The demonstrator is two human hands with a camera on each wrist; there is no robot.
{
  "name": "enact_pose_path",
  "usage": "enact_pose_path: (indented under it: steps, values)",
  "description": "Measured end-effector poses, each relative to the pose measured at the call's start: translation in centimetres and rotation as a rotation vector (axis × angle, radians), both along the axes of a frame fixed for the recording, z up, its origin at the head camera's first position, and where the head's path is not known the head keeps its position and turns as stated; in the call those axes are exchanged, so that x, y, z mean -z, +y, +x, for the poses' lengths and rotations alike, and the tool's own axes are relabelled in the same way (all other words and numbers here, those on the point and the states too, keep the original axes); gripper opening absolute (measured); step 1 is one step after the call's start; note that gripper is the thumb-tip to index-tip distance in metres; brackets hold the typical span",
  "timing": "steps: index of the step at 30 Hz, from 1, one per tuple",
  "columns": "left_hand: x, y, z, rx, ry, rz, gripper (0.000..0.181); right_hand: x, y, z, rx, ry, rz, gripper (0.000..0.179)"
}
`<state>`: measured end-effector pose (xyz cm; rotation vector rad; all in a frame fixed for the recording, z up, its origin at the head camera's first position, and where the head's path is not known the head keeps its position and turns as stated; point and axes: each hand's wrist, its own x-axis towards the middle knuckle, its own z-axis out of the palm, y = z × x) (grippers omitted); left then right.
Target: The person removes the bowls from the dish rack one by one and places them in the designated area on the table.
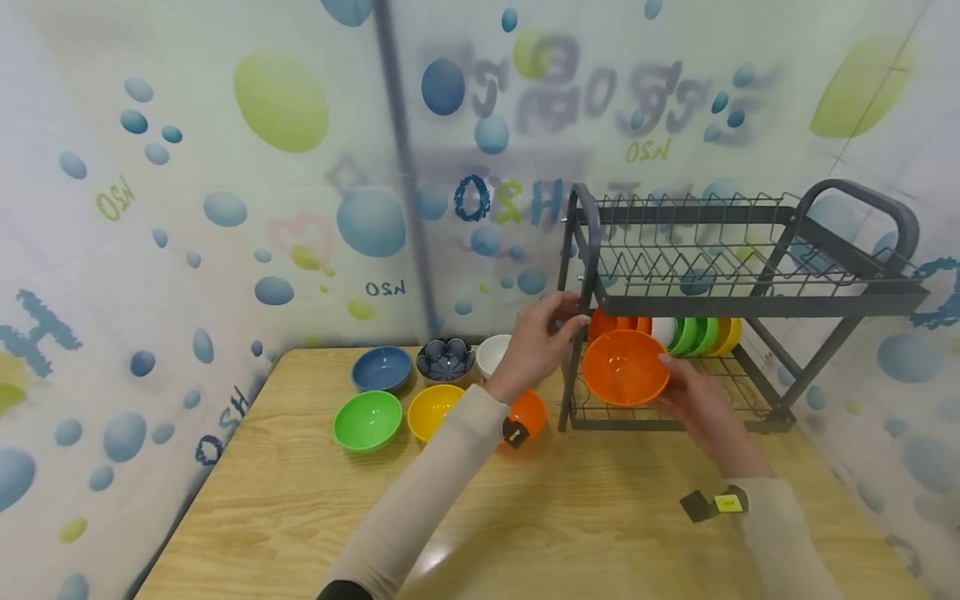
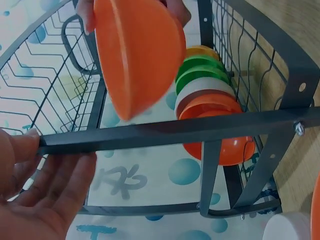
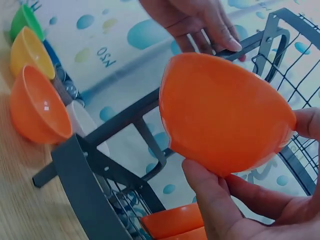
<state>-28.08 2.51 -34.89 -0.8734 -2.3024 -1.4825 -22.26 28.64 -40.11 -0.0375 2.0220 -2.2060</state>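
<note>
R hand [image 1: 701,404] pinches orange bowl [image 1: 626,368] btwn thumb & fingers at lower-tier front of dish rack [image 1: 750,307], L hand [image 1: 536,342] grips rack's left side, row of bowls [image 1: 703,336] inside rack, green bowl [image 1: 367,422] left of rack.

Wood tbl [image 1: 262,517] — bowls [image 1: 367,422] & dk. rack [image 1: 765,306]

The held orange bowl [image 1: 626,371] looks glossy, the rack [image 1: 750,307] metal, the tabletop [image 1: 600,517] wood.
</note>
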Motion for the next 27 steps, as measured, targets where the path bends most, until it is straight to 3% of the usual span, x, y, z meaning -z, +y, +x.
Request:
enact_pose_path:
  steps: [3, 8, 11, 15, 21, 27]
  values:
    - [0.1, -0.5, 0.2, -0.003, -0.035, -0.005, 0.038, -0.1, -0.2, 0.4, -0.043, 0.015, -0.107, 0.021]
    - [0.6, -1.6, 0.6, 0.013, -0.040, -0.002, 0.043, -0.3, -0.7, 1.0, -0.111, 0.042, -0.219, 0.021]
    - [0.7, -2.4, 1.4, -0.009, 0.015, -0.045, 0.046, -0.7, -1.1, 1.4, -0.114, 0.012, -0.222, 0.021]
    - [0.9, -3.6, 2.8, -0.012, 0.136, -0.153, 0.049, -1.0, -1.9, 2.0, -0.130, -0.025, -0.214, 0.022]
    - [1.0, -5.1, 5.1, 0.096, 0.308, -0.263, 0.057, -1.1, -3.3, 2.5, -0.203, -0.034, -0.220, 0.025]
    - [1.0, -5.9, 7.0, 0.176, 0.377, -0.318, 0.055, -0.7, -4.7, 2.5, -0.256, -0.064, -0.221, 0.030]
